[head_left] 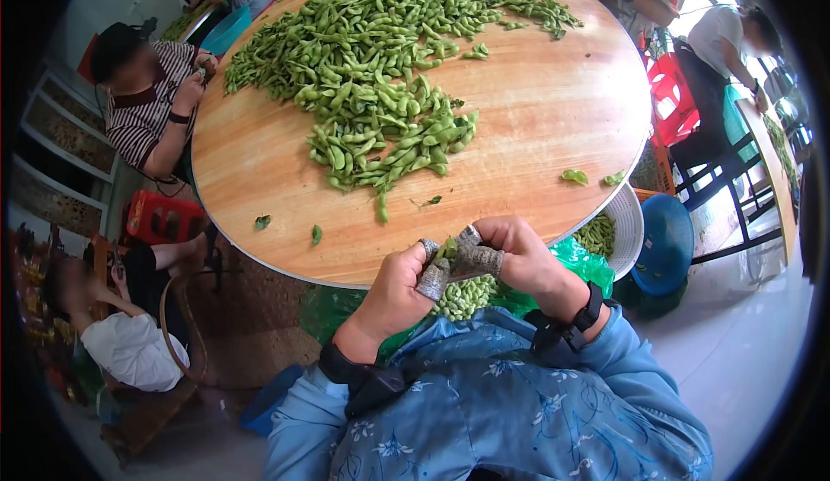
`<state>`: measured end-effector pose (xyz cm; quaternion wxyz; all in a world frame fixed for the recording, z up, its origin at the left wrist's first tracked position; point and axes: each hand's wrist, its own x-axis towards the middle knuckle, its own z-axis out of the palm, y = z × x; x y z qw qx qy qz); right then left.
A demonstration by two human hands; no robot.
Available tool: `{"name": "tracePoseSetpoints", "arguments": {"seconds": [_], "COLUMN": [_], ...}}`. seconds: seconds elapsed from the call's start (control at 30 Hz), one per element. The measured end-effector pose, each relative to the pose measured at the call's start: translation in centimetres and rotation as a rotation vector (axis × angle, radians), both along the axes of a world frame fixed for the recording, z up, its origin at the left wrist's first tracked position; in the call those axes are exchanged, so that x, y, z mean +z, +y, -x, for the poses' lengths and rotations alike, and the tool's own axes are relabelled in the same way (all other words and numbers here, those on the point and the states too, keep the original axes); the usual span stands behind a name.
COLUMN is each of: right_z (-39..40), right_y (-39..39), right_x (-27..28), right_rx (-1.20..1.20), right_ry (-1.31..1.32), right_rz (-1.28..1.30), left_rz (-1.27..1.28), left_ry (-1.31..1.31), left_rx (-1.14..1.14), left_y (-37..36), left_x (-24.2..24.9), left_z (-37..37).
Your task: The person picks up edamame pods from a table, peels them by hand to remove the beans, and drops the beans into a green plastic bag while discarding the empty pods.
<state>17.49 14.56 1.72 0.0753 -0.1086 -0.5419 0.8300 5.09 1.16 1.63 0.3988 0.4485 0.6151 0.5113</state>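
Both hands meet at the near edge of the surface (553, 127), left hand (399, 286) and right hand (510, 252), each grip pinched narrow on one pod (450, 248) held over the beans (467, 295) in the lap. Taped fingertips (432, 280) dull the feel, so the pod may slip and a bean fall past the green bag (588, 267). The pile (380, 57) lies well apart; the basket (624, 222) sits just right.

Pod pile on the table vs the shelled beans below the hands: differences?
The pod pile is whole, long pods sprawled over the round table; the shelled beans are small, round and heaped in a green bag under both hands. Pile is far larger. Both are green.
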Motion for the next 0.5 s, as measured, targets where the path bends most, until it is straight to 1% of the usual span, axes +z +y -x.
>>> {"name": "tracePoseSetpoints", "arguments": {"seconds": [0.03, 0.07, 0.1, 0.13, 0.17, 0.2, 0.23, 0.27, 0.3, 0.33, 0.37, 0.4, 0.43, 0.47, 0.5], "right_z": [-0.1, -0.2, -0.4, -0.9, -1.5, -2.3, -3.2, -3.9, -4.3, -4.7, -4.5, -4.1, -3.7, -2.9, -2.0], "right_y": [0.0, 0.1, 0.5, 1.3, 2.3, 3.7, 4.9, 6.1, 6.5, 6.6, 6.6, 6.5, 6.3, 5.5, 4.8], "right_x": [0.2, 0.4, 0.6, 0.8, 0.8, 0.6, 1.6, 0.5, 2.0, 3.6, 2.8, 1.3, 0.2, -0.5, -1.7], "right_rx": [-0.020, -0.040, -0.038, -0.150, -0.262, -0.340, -0.423, -0.583, -0.606, -0.623, -0.623, -0.666, -0.697, -0.589, -0.525], "right_ry": [-0.023, -0.044, -0.042, -0.038, -0.035, -0.036, -0.128, -0.222, -0.407, -0.599, -0.597, -0.374, -0.155, -0.104, 0.004], "right_rz": [-0.033, -0.067, -0.068, -0.160, -0.252, -0.502, -0.871, -0.849, -1.073, -1.295, -1.298, -1.098, -0.890, -0.811, -0.883], "left_rz": [-0.044, -0.044, 0.008, 0.061, 0.116, 0.116, 0.036, -0.044, -0.005, -0.005, 0.171, 0.351, 0.350, 0.344, 0.334], "left_ry": [0.079, 0.080, 0.129, 0.177, 0.210, 0.210, 0.215, 0.219, 0.368, 0.366, 0.581, 0.796, 0.797, 0.932, 1.069], "left_rx": [0.027, 0.028, 0.049, 0.070, 0.035, 0.036, 0.133, 0.230, 0.321, 0.323, 0.386, 0.445, 0.446, 0.433, 0.418], "left_y": [0.1, -0.1, -0.4, -0.5, -0.7, -0.9, -1.1, -1.2, -1.0, -0.6, -0.1, 0.3, 0.6, 1.0, 1.3], "left_x": [-0.2, -0.3, -0.4, -0.4, 0.2, 0.2, 0.1, 0.1, 0.8, 1.3, 1.8, 2.1, 1.4, 0.0, -0.9], "left_z": [-0.2, -0.5, -0.8, -0.9, -0.8, -0.5, -0.2, 0.1, 0.9, 1.7, 2.6, 3.3, 4.1, 5.0, 5.5]}}
